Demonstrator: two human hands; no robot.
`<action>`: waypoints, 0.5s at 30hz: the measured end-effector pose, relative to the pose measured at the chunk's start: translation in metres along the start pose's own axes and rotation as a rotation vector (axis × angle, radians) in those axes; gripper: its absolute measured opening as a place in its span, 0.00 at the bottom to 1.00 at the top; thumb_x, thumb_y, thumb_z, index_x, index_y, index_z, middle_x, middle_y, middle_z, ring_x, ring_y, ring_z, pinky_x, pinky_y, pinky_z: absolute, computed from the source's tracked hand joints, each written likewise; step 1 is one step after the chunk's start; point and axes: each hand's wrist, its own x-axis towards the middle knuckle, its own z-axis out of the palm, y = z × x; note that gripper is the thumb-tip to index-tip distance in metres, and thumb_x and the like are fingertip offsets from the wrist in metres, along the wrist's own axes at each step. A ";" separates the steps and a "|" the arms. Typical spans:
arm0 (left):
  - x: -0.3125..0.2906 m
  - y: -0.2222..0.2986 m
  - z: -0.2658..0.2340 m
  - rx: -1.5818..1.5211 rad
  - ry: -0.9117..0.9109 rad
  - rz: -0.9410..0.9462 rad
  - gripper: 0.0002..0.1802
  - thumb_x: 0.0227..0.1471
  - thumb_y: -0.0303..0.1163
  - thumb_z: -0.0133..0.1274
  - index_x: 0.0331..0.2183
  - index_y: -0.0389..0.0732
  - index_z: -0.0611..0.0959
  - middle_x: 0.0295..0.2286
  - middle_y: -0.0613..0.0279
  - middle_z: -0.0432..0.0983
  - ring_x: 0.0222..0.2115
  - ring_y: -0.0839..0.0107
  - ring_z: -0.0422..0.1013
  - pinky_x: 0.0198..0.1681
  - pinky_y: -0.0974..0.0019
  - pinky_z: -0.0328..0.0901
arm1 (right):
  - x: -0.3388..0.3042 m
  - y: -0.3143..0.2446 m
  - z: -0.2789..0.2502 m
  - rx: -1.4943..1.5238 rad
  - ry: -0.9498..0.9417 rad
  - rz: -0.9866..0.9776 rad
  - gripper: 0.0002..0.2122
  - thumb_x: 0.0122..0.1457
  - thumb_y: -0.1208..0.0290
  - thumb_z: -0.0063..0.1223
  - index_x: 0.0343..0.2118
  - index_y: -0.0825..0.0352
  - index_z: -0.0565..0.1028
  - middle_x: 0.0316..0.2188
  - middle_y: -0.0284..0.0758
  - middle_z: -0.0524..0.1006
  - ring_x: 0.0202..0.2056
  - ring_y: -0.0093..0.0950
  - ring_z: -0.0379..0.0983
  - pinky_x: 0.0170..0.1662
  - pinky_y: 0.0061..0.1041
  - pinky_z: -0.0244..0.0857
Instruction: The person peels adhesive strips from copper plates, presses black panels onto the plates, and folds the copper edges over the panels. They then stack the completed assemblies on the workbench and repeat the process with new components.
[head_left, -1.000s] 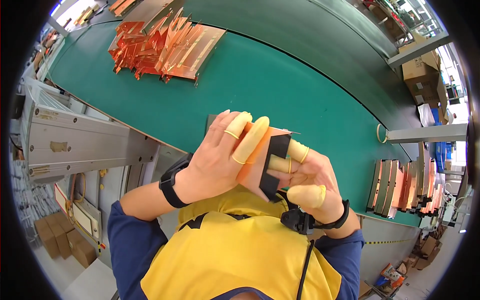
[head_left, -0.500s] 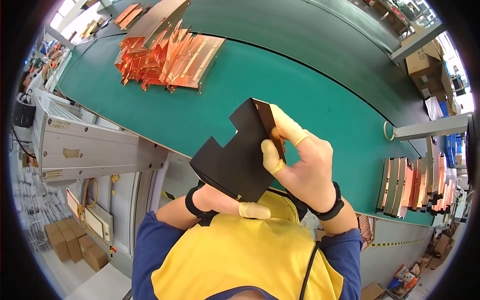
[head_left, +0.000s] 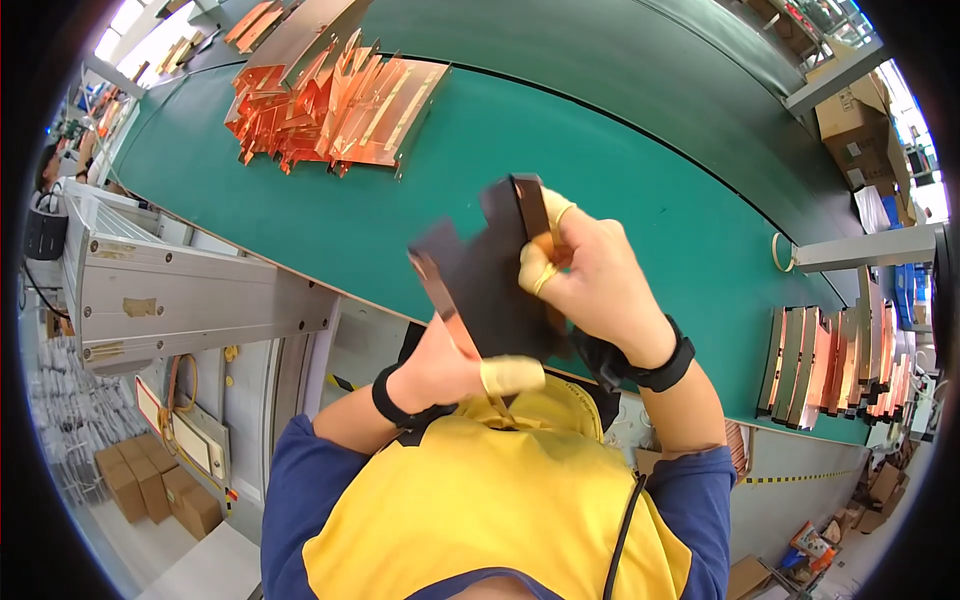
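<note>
Between my hands is a black folded sheet part [head_left: 485, 265] with bent side flanges and a notch cut in its far left edge. It is held off the green bench top, tilted, and its left part is smeared by motion. My right hand [head_left: 590, 260] pinches the right flange between thumb and forefinger, both in yellow finger cots. Under the near left edge lies my left hand [head_left: 450, 370], its cotted thumb resting over the near edge. The other left fingers are hidden beneath the part. Black bands circle both wrists.
A loose pile of copper-coloured sheet pieces [head_left: 330, 110] lies at the far left of the green bench [head_left: 640, 230]. Several folded parts stand in a row [head_left: 820, 365] at the right end. A grey metal frame [head_left: 190, 300] flanks the bench on the left, and a cardboard box [head_left: 860, 140] sits far right.
The black part has turned and tipped in my hands, so its left flange now shows. My left hand has risen a little; my right hand has shifted slightly and keeps its pinch.
</note>
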 end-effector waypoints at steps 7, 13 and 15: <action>0.025 -0.020 -0.014 -0.157 0.014 0.371 0.49 0.41 0.39 0.65 0.60 0.38 0.57 0.55 0.51 0.61 0.56 0.57 0.60 0.58 0.53 0.59 | -0.037 0.020 -0.014 0.026 0.141 -0.030 0.17 0.54 0.78 0.57 0.49 0.66 0.75 0.31 0.37 0.81 0.28 0.20 0.76 0.36 0.20 0.70; 0.018 -0.018 -0.034 -0.316 0.323 0.437 0.40 0.49 0.38 0.59 0.60 0.40 0.59 0.56 0.47 0.60 0.57 0.52 0.59 0.59 0.49 0.57 | -0.051 0.053 -0.045 -0.500 0.112 -0.089 0.13 0.53 0.77 0.57 0.43 0.65 0.78 0.29 0.41 0.80 0.26 0.33 0.76 0.32 0.23 0.69; 0.014 -0.014 -0.060 -0.477 0.342 0.520 0.35 0.52 0.36 0.58 0.58 0.41 0.63 0.54 0.47 0.63 0.55 0.54 0.62 0.58 0.51 0.59 | -0.058 0.073 -0.057 -0.557 0.093 -0.053 0.12 0.53 0.78 0.57 0.42 0.65 0.78 0.28 0.42 0.80 0.26 0.35 0.76 0.31 0.24 0.69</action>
